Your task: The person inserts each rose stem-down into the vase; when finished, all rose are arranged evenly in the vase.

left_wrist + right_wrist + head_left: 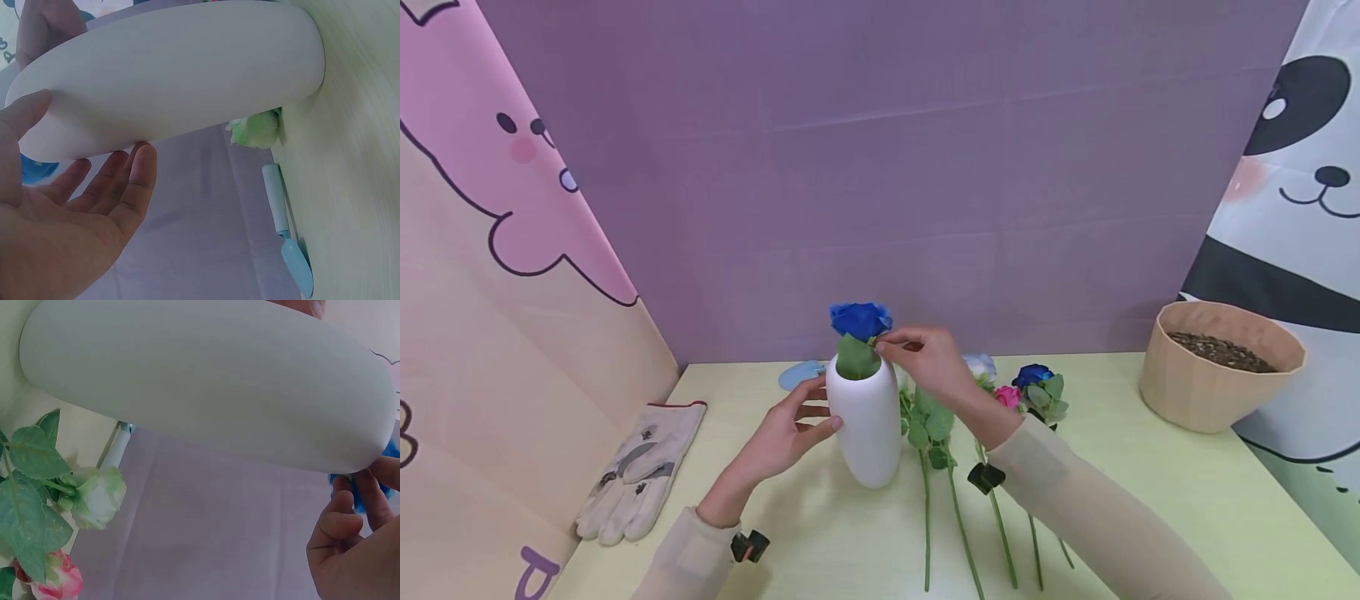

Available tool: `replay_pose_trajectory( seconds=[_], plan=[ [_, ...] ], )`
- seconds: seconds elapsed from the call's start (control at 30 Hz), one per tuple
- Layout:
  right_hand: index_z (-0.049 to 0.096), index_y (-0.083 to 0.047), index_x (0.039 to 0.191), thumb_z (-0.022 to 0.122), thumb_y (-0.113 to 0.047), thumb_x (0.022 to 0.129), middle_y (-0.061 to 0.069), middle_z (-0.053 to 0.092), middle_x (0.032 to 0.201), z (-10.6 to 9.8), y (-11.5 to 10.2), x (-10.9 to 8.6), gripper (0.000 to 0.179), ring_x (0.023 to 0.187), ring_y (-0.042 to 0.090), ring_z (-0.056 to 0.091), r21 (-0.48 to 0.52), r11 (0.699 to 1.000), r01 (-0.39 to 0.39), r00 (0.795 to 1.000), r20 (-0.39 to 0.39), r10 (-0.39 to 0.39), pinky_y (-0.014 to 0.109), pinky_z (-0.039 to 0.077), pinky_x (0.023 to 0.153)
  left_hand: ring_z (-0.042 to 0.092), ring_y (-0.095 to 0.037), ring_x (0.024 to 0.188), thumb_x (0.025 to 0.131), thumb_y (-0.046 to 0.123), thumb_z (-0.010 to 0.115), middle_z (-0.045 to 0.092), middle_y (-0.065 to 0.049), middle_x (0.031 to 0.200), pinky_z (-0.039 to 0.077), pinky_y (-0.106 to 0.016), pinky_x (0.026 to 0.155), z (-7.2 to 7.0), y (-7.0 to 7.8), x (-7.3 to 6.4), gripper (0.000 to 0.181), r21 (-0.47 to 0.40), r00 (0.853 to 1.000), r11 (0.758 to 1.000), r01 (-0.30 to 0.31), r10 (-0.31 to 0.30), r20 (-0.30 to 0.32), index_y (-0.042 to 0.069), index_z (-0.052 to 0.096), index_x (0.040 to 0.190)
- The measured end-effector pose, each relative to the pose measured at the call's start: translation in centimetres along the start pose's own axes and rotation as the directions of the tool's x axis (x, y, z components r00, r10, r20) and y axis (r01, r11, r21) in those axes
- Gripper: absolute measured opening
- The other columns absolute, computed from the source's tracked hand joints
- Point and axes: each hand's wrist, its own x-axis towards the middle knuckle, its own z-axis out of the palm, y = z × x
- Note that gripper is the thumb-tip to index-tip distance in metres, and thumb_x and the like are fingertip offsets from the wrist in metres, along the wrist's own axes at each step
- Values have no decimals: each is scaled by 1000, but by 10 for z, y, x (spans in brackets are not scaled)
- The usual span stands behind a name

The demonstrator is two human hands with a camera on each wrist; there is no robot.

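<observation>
A white vase (865, 433) stands on the table with a blue rose (861, 320) in its mouth; a green leaf (856, 358) hangs over the rim. My left hand (786, 433) holds the vase's left side near the top. Its thumb lies on the front and its fingertips (145, 164) touch the far side in the left wrist view. At the rim, my right hand (928, 358) pinches the rose just below its bloom. Much of the bloom is hidden behind the vase in the right wrist view, where my right fingers (340, 503) touch the rim.
Several roses lie right of the vase, among them a pink rose (1008, 397) and another blue rose (1033, 375). A light blue trowel (295, 265) lies behind the vase. Gloves (640, 475) lie at the left edge; a soil-filled pot (1195, 392) stands at the right.
</observation>
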Motion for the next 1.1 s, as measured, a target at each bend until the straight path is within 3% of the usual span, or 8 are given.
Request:
replay_pose_trajectory(
  seconds=[0.23,0.47,0.73,0.97,1.1],
  plan=[
    [76,-18,111,69,-31,95,0,73,116,-8,3,-7,21,109,20,65,42,999,-19,1000,14,19,39,56,94,63,-26,122,93,38,71,56,-4,140,55,-44,99,0,0,0,65,-1,1000,1000,-10,10,3,28,40,149],
    [72,-23,116,68,-36,96,0,69,121,-17,12,-12,24,109,22,61,46,997,-63,998,28,62,30,55,73,62,-29,124,92,39,72,55,-5,140,55,-44,100,0,-1,1,68,0,1000,1000,-8,8,-1,27,39,150],
    [70,-19,117,68,-36,95,3,70,122,-33,20,-16,27,109,22,63,61,996,-58,998,36,56,32,55,88,60,-31,126,92,40,72,54,-5,141,55,-44,100,0,0,1,69,1,1000,1000,-4,4,3,26,38,150],
    [68,-20,117,66,-37,96,5,70,116,-47,25,-22,27,92,22,61,65,991,-120,992,50,117,28,48,61,61,-31,126,92,39,72,54,-6,141,55,-44,100,0,0,2,69,-2,1000,1000,-5,5,6,26,38,150],
    [67,-18,118,64,-35,98,8,69,105,-54,30,-24,27,84,22,61,50,991,-124,991,52,121,27,45,56,61,-30,126,92,39,72,54,-6,141,55,-43,100,-1,0,2,69,-2,1000,1000,-6,6,7,27,38,150]
  ],
)
